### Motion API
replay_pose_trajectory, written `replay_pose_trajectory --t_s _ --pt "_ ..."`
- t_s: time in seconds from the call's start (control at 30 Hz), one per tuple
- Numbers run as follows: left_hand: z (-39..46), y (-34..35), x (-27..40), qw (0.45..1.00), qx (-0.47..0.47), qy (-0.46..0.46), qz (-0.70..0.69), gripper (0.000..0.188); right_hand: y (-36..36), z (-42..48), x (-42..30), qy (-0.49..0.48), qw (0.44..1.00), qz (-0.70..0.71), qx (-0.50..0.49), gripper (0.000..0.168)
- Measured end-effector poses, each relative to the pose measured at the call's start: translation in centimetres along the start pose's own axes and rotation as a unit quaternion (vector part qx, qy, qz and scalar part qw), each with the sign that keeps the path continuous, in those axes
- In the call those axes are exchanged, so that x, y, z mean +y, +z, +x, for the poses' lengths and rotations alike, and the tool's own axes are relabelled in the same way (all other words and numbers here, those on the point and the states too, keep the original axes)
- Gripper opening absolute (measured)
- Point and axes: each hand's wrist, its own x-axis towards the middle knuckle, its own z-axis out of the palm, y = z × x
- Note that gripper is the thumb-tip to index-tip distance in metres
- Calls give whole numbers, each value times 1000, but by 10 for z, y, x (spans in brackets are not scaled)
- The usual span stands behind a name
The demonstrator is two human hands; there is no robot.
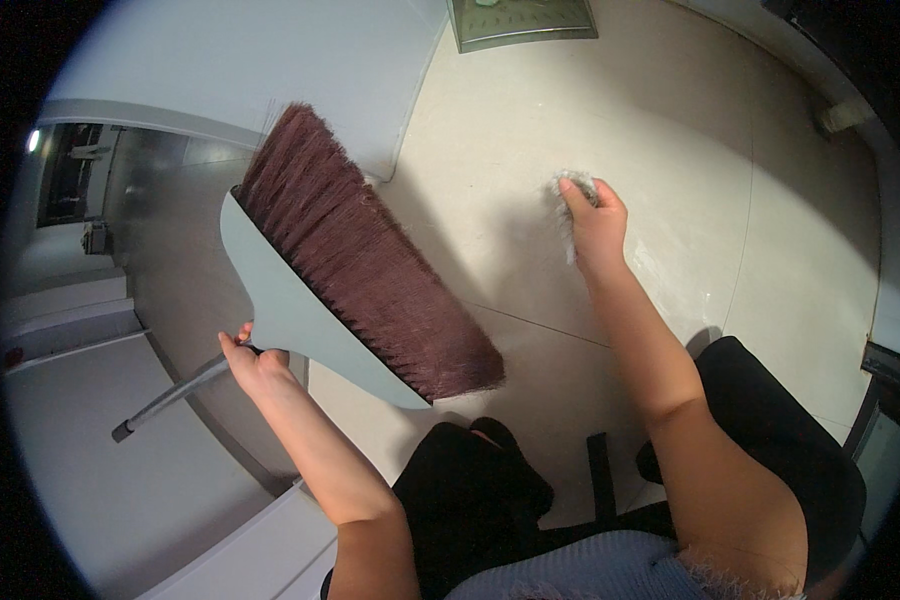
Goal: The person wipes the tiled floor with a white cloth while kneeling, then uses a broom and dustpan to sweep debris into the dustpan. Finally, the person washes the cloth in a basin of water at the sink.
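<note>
My left hand [259, 360] grips a broom [322, 315] where its handle meets the pale grey-green head. The broom is tilted, with its dark reddish-brown bristles [375, 262] turned up and to the right, and its metal handle sticks out to the lower left. Off to the right of the bristles, my right hand [596, 214] pinches a clump of grey fluff [576, 184] between thumb and fingers, above the tiled floor. Part of a greenish translucent dustpan [525, 34] shows at the top edge, with something pale inside.
A white panel [270, 67] stands at the upper left, beside an opening to a darker floor. White cabinetry [120, 465] is at the lower left. Along the right edge are a wall and a dark frame [881, 375]. My black-clad legs are below, by a black strap-like bar [601, 476].
</note>
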Motion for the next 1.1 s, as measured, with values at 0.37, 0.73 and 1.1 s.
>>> replay_pose_trajectory --t_s 0.37,0.73,1.1 --pt "-10 1 0 1000 -27 7 13 35 71 -65 3 69 975 35 -210 20" --pt "-31 9 -2 999 -29 9 21 36 102 -84 -12 -44 977 -40 -206 23" --pt "-30 8 0 999 -47 -20 2 34 86 -42 -46 45 984 151 -80 16"
